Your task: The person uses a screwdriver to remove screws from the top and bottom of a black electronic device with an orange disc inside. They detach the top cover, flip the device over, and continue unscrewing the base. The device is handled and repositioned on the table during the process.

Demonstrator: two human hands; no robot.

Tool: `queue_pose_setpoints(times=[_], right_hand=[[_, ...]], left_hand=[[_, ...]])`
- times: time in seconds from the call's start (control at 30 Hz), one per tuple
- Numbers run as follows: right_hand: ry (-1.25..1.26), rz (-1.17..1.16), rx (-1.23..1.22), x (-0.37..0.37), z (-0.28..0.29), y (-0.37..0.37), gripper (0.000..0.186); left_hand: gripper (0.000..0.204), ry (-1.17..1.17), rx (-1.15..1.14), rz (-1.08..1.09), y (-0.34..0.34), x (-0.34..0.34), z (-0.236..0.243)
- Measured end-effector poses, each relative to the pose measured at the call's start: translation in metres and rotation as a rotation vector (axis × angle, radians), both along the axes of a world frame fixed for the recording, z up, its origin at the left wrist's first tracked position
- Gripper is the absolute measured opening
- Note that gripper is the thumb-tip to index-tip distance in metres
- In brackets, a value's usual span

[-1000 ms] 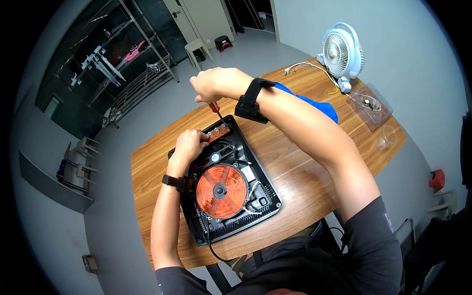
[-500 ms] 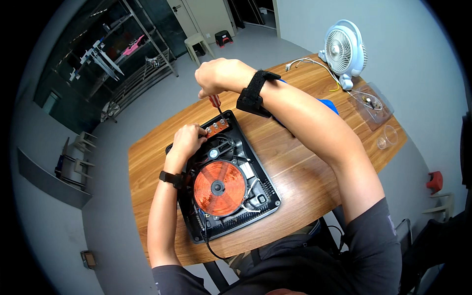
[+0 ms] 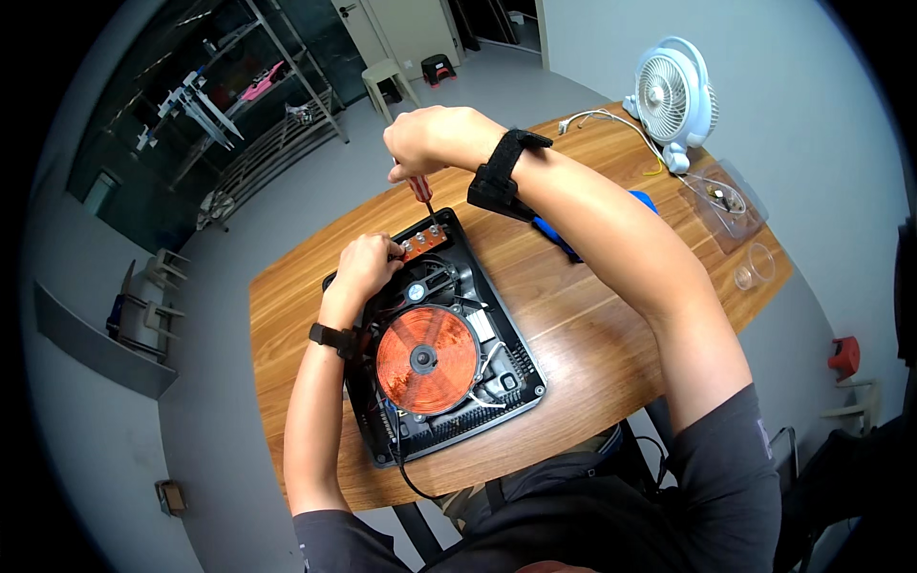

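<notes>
An opened induction cooker [image 3: 523,390] lies on the wooden table, its round copper-coloured coil [image 3: 406,349] exposed. Across its far end sits a narrow orange circuit board [image 3: 422,243] with several small raised parts. My right hand [image 3: 432,143] is wrapped round the red-and-clear handle of a screwdriver [image 3: 420,189], held above the board. The shaft points down to the board's right end; whether the tip sits in a screw is too small to tell. My left hand [image 3: 367,265] has its fingers closed at the board's left end, covering that part. Both wrists wear black straps.
A white fan [image 3: 664,100] stands at the table's far right, with its cable beside it. Near it are a clear plastic tray [image 3: 712,222] with small parts and a clear cup [image 3: 755,269]. A blue-and-black item [image 3: 554,237] lies partly under my right forearm. A black cord [image 3: 409,477] leaves the cooker's near side.
My right hand and the screwdriver have shifted slightly up and to the right, and more of the shaft shows. My left hand stays at the board.
</notes>
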State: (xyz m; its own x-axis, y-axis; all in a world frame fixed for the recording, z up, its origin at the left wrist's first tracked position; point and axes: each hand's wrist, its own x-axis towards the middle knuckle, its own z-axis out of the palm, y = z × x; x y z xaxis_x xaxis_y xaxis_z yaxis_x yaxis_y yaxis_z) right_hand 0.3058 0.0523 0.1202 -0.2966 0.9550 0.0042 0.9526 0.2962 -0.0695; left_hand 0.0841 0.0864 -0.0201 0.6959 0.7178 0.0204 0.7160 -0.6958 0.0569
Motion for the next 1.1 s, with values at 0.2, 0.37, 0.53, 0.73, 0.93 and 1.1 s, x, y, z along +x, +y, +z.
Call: queue_pose_setpoints(times=[0.2, 0.37, 0.53, 0.73, 0.93, 1.1], right_hand=[[-0.09, 0.05, -0.001, 0.0, -0.005, 0.008, 0.051], [-0.042, 0.026, -0.067, -0.002, -0.002, 0.011, 0.046], [-0.061, -0.015, -0.081, -0.003, 0.0, 0.01, 0.045], [-0.041, -0.021, 0.0, 0.004, -0.009, 0.01, 0.045], [-0.033, -0.029, 0.05, -0.005, -0.011, 0.007, 0.032], [-0.025, -0.01, 0.106, -0.012, -0.016, 0.009, 0.024]], left_hand=[[0.022, 0.017, -0.016, 0.005, 0.001, -0.001, 0.002], [0.022, 0.002, -0.005, -0.001, -0.001, -0.001, 0.0], [0.022, -0.021, -0.024, 0.013, -0.002, 0.0, 0.0], [0.024, -0.055, -0.043, -0.014, 0.002, -0.005, 0.003], [0.032, -0.118, -0.122, -0.113, 0.002, -0.017, 0.009], [0.032, -0.246, -0.209, -0.138, -0.008, -0.043, 0.017]])
